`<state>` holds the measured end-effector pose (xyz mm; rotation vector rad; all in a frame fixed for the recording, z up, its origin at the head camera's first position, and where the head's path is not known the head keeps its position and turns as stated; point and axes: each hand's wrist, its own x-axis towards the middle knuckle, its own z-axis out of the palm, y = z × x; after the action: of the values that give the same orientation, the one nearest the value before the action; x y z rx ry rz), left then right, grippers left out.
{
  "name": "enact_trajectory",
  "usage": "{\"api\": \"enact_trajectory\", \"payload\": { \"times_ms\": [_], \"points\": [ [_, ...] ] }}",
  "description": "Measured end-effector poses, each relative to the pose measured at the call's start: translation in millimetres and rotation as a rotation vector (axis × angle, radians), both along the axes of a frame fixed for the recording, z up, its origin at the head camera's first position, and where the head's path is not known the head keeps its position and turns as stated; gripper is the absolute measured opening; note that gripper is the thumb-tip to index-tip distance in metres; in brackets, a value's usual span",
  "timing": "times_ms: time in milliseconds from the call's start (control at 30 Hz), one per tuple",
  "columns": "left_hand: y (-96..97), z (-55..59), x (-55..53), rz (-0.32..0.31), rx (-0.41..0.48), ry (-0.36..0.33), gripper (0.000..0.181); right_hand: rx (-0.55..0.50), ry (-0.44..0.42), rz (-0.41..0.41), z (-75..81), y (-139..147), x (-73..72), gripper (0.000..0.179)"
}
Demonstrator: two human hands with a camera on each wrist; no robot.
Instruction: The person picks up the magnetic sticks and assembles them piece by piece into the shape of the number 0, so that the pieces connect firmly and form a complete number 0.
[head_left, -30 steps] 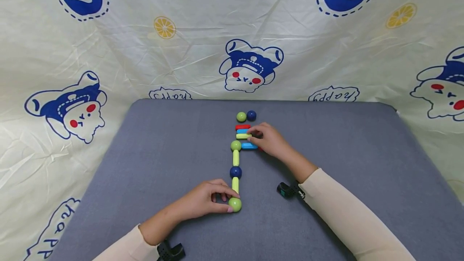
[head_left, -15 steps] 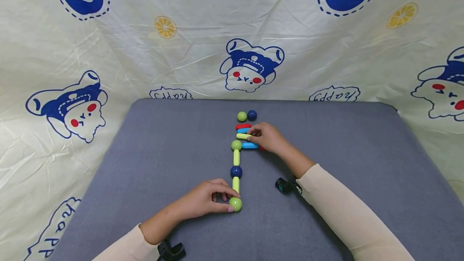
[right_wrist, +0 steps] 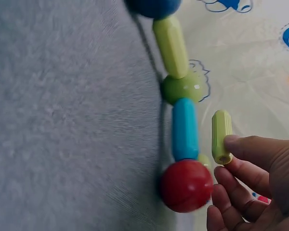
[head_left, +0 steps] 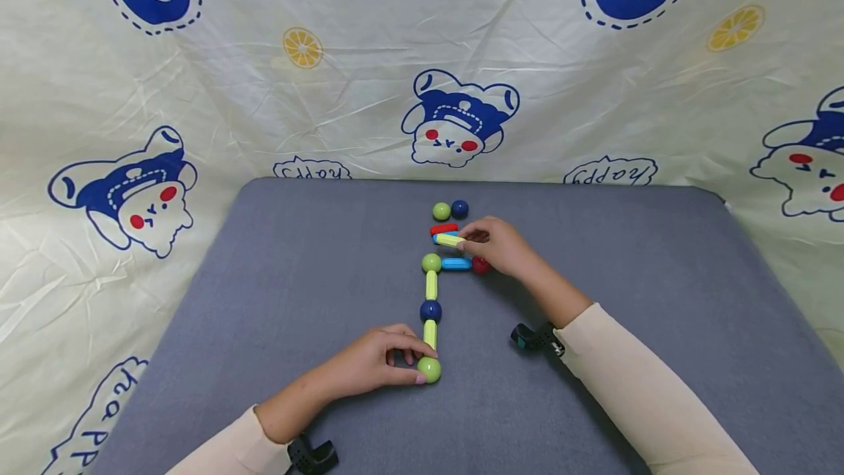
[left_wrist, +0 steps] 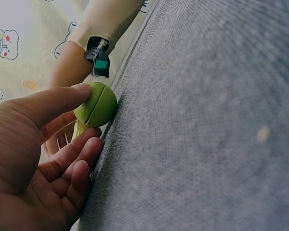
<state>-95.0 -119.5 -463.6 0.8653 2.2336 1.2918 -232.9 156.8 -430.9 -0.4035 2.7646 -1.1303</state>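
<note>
My left hand (head_left: 379, 363) pinches the green ball (head_left: 429, 370) at the near end of a chain between thumb and fingers. From that ball, yellow-green rods (head_left: 431, 334) and a dark blue ball (head_left: 431, 311) run away to a second green ball (head_left: 431, 263). A light blue rod (head_left: 456, 264) branches right from there to a red ball (right_wrist: 186, 186). Thumb and fingers of my right hand (head_left: 501, 246) pinch a loose yellow-green rod (right_wrist: 222, 136), held beyond the light blue rod and apart from it.
Behind the held rod lie a red rod (head_left: 444, 229) and another light blue rod, partly covered. A loose green ball (head_left: 442, 212) and a dark blue ball (head_left: 459, 209) sit near the far edge of the grey table (head_left: 316, 262). A printed cloth (head_left: 356, 108) hangs behind.
My right hand has lifted the yellow-green rod and shifted slightly away from me, uncovering the red ball. My left hand stays on the near green ball.
</note>
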Motion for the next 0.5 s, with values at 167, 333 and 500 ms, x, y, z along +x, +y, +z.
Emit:
{"api": "enact_trajectory", "payload": {
  "times_ms": [167, 333, 500],
  "points": [
    [0.4, 1.0, -0.3, 0.006, 0.005, 0.004, 0.029, -0.023, 0.029, -0.004, 9.5, 11, 15.7, 0.019],
    [0.4, 0.2, -1.2, 0.017, 0.011, 0.037, 0.029, -0.007, 0.008, 0.019, 12.3, 20, 36.7, 0.018],
    [0.3, -0.2, -2.2, 0.036, 0.004, 0.046, 0.028, -0.011, -0.037, 0.063, 9.1, 24, 58.3, 0.015]
  ]
}}
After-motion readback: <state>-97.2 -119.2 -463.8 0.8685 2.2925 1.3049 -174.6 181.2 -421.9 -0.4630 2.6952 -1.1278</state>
